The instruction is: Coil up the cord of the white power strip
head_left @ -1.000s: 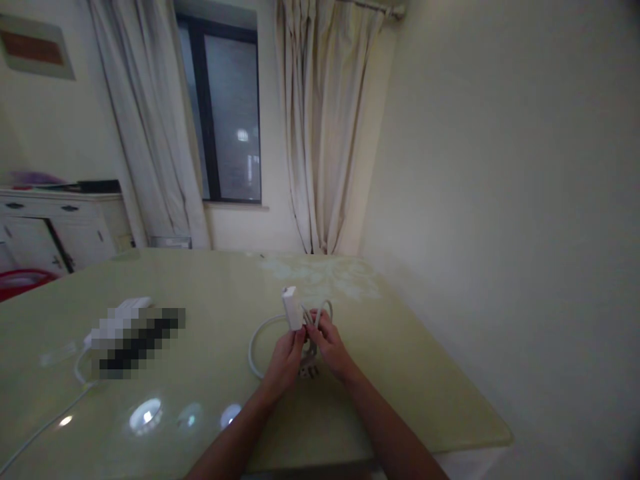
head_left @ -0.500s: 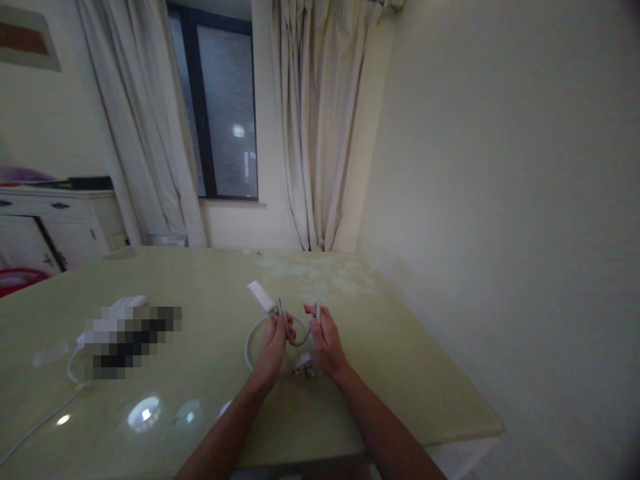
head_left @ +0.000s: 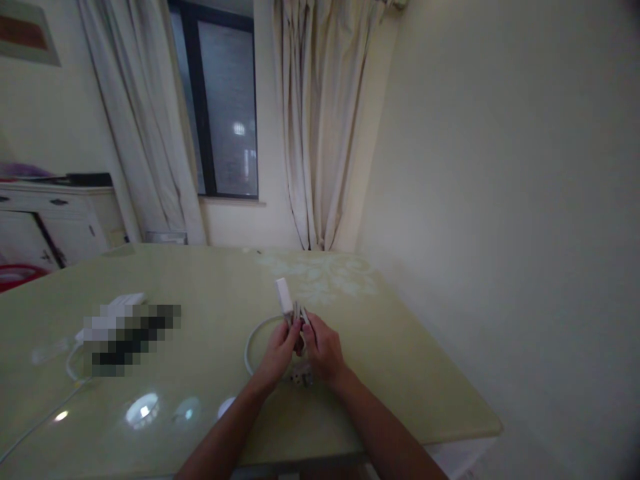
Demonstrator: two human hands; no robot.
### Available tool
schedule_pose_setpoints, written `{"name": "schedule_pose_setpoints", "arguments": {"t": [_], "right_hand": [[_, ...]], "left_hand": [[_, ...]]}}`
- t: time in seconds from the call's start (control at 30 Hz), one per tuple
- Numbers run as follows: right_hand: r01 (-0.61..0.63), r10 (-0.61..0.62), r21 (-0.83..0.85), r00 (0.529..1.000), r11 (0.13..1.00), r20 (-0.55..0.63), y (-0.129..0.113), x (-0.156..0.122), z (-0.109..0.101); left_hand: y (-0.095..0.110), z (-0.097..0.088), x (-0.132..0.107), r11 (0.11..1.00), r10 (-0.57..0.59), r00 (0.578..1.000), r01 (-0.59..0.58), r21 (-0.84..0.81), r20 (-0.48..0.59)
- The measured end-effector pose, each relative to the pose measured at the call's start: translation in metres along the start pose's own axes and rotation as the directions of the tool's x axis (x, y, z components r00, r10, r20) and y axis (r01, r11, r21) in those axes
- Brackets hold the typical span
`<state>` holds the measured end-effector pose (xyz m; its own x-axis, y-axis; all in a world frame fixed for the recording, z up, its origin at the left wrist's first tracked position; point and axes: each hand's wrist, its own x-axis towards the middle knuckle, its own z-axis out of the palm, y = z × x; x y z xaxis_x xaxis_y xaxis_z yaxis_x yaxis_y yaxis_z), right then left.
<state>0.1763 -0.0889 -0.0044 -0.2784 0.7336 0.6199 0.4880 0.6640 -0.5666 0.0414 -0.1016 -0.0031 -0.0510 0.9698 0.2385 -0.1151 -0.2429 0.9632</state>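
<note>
My left hand is closed around looped strands of a pale grey cable, and part of the cable bows out to the left. Above its fingers juts a white rectangular block, tilted slightly left and joined to the cable. Close beside it, my right hand is closed on cable strands, its fingertips near those of the left. Below and between the hands a plug with metal pins lies near the tabletop, partly covered by the right hand.
The hands are over a pale green glossy table. To the left lies a white power strip-like object, partly pixelated beside a dark pixelated shape, with a thin cord running to the front left. A wall borders the right side.
My hands have come together; the right moved left to meet the left hand with its cable strand. The white block has swung right and stands more upright.
</note>
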Motion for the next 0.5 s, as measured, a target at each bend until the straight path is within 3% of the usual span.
{"name": "schedule_pose_setpoints", "arguments": {"t": [0.1,0.2,0.3,0.37,0.5], "right_hand": [[0.099,-0.092,-0.217,0.995,0.971,0.043,-0.002,0.001,-0.003],[0.173,-0.153,-0.321,0.984,0.931,0.087,-0.001,0.002,-0.002],[0.203,-0.18,-0.272,0.978,0.941,0.107,0.001,0.003,0.001],[0.186,-0.17,-0.166,0.98,0.968,0.107,0.002,0.003,0.003],[0.232,-0.22,-0.054,0.962,0.971,0.161,-0.002,0.005,0.003]], "left_hand": [[0.002,0.001,-0.001,0.999,-0.033,0.999,0.033,-0.043,-0.009],[0.004,-0.001,-0.001,0.995,-0.067,0.998,0.066,-0.075,-0.017],[0.004,-0.002,0.0,0.982,-0.114,0.993,0.111,-0.155,-0.01],[0.004,-0.004,0.002,0.946,-0.158,0.987,0.145,-0.291,-0.022],[0.011,-0.015,0.008,0.786,-0.221,0.971,0.119,-0.607,-0.096]]}}
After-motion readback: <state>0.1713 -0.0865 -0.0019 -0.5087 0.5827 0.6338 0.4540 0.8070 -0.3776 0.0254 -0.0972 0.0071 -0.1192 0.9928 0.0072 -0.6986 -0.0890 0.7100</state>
